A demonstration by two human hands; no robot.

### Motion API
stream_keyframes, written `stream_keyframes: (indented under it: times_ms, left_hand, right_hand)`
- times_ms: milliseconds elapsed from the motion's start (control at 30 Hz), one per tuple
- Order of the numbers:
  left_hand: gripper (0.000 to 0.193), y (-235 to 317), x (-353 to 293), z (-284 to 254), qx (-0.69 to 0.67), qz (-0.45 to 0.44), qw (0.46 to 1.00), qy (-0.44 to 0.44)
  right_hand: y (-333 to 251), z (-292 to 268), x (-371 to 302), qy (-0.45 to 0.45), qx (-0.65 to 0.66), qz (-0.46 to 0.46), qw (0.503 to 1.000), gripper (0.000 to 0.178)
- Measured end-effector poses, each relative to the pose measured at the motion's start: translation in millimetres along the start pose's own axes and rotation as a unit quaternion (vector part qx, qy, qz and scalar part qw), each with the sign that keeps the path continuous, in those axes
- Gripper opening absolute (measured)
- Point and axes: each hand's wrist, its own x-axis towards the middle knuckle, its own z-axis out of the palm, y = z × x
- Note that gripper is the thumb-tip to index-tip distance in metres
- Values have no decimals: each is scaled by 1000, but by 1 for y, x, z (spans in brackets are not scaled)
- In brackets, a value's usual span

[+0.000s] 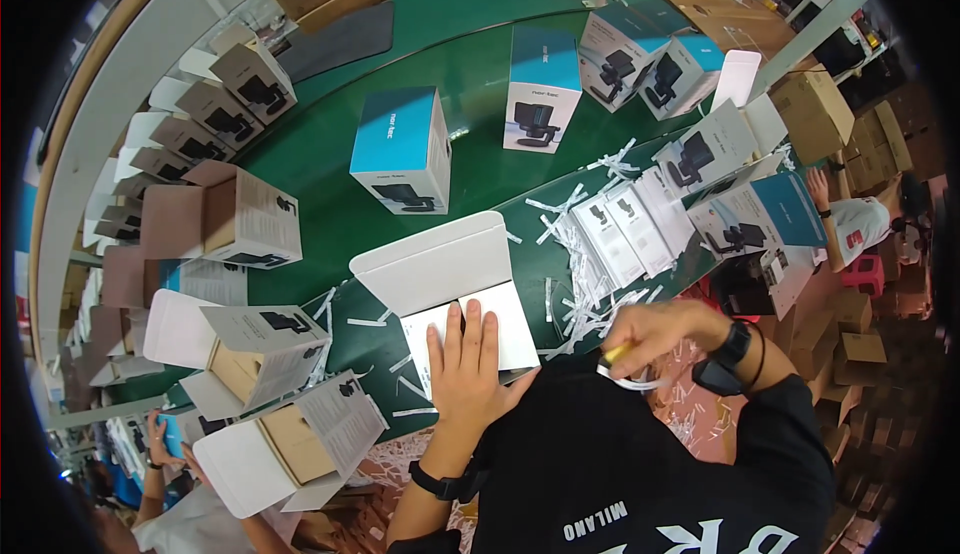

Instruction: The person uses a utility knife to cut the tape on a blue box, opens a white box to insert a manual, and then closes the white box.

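Note:
An open white carton (428, 272) with its lid folded back stands at the table's near edge in front of me. My left hand (468, 359) lies flat across its top, fingers stretched out and pointing away from me. To the right of the carton, over the front of my dark shirt, my right hand (648, 336) is closed around a small yellow object (618, 354). Its exact kind is hidden by the fingers. A curled white strip (640, 384) hangs just below this hand.
Closed blue-topped boxes (400, 139) stand on the green table (320, 154). Stacked white leaflets (620, 234) and paper strips (575, 299) lie right of the carton. Open boxes (240, 354) line the left side. Other people's hands (820, 189) show at right and lower left.

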Motion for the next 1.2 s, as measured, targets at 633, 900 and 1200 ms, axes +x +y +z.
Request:
stream_keyframes:
  times_ms: [633, 900, 1200]
  left_hand:
    - [46, -9, -30, 11, -35, 78, 983, 160]
    - [35, -20, -32, 13, -85, 110, 972, 189]
    - [27, -16, -30, 19, -63, 114, 973, 192]
  right_hand:
    - [-115, 36, 162, 377, -410, -107, 824, 24]
    - [-106, 39, 186, 381, -334, -106, 856, 26]
    - [-110, 57, 221, 433, -500, -160, 733, 23]
